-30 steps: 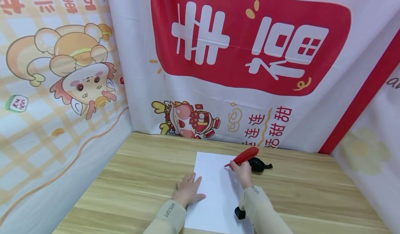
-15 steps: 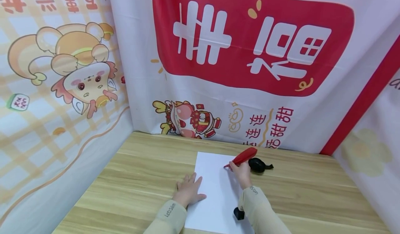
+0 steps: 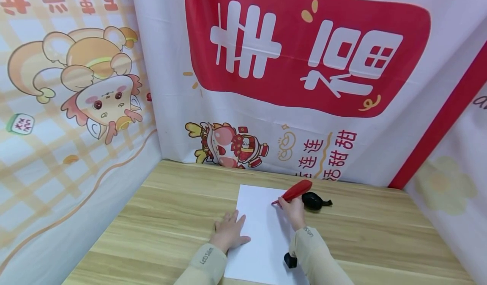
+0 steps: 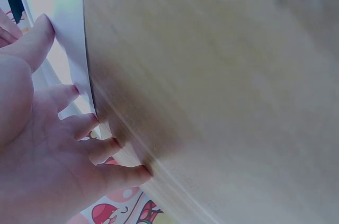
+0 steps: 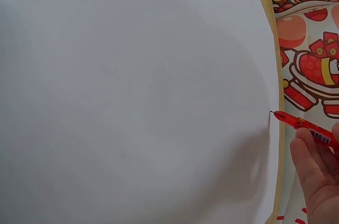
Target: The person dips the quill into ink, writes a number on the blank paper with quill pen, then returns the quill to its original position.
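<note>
A white sheet of paper [image 3: 258, 234] lies on the wooden table. My right hand [image 3: 294, 212] pinches a red pen [image 3: 297, 190] with a plump, chili-like upper end, its tip at the paper near the far edge. In the right wrist view, the slim red barrel of the pen [image 5: 304, 126] shows a barcode label, and a faint thin line runs from the dark tip. With fingers spread, my left hand [image 3: 227, 233] rests across the paper's left edge, thumb on the sheet. The left wrist view shows this left hand [image 4: 53, 144] from the palm side, fingertips along the edge.
A rounded black object [image 3: 313, 201] with a stalk-like end lies just right of the pen. A small black block [image 3: 291, 260] sits by the right sleeve, over the paper. Printed cloth [image 3: 251, 107] hangs behind the table [image 3: 171, 209] and on both sides.
My right hand and the pen have shifted slightly left, the tip staying at the paper near its far edge. My left hand keeps its place.
</note>
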The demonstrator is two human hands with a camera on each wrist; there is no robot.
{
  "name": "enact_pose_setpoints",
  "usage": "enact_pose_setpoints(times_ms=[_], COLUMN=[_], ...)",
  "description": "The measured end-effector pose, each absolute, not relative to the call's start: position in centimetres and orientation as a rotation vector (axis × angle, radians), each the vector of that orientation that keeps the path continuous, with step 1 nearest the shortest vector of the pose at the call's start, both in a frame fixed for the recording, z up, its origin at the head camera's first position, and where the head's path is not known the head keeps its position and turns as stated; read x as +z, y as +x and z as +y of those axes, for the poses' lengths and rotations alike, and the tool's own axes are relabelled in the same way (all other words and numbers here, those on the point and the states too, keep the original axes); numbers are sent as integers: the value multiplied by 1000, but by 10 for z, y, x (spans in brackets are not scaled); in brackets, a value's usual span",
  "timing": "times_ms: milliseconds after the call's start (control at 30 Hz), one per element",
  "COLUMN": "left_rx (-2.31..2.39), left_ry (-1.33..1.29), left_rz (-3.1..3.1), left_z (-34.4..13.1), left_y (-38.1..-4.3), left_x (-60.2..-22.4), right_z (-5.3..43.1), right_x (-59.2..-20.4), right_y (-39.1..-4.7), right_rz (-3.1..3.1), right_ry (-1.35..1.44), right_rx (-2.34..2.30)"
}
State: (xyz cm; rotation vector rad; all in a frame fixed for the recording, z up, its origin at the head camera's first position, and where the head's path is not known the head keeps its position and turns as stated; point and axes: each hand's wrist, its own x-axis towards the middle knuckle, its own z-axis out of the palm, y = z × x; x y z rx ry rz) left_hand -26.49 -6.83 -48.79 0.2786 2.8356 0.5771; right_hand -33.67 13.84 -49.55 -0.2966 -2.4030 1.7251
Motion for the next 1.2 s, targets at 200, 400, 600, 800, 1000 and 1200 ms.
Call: enact_pose_setpoints(times_ms=[200, 400, 600, 800, 1000, 1200], left_rx=[570, 578, 573, 581, 578, 587], left_ry=[283, 287, 288, 286, 289, 285], left_rz=[2841, 2836, 2836, 2841, 2839, 2848], left_z=[-68, -68, -68, -67, -67, -68], left_y=[-265, -264, -264, -264, -264, -264], left_x=[-489, -489, -489, -487, -488, -488], right_z=[137, 136, 136, 136, 135, 134], right_x=[-496, -496, -494, -495, -495, -494], right_y=[-335, -334, -332, -331, -330, -329], right_rz=[-2413, -2406, -2421, -2418, -2430, -2433], right_ry=[-306, -346, -325, -307, -334, -325], right_rx=[1717, 1762, 1753, 1768, 1818, 1826])
